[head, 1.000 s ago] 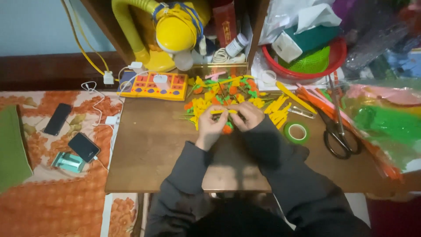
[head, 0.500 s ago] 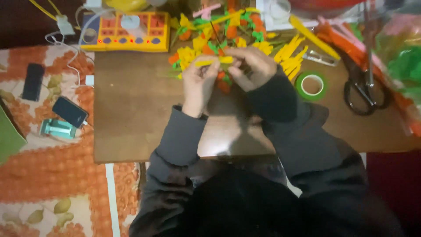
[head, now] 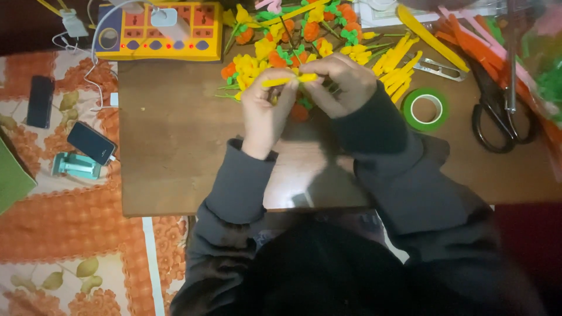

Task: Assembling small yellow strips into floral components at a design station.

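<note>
Both my hands meet over the wooden table [head: 175, 146], just in front of the heap of little yellow, orange and green craft flowers [head: 275, 52]. My left hand [head: 266, 114] pinches one end of a yellow strip [head: 290, 80] between thumb and fingertips, and my right hand [head: 342, 85] curls shut around its other end, so the strip lies level between them. A roll of green tape [head: 426, 109] sits near my right wrist, with black scissors [head: 497, 114] further right.

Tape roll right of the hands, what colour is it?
Green, with a pale inner core. The tape roll lies flat on the wooden table, clearest in the head view.
</note>
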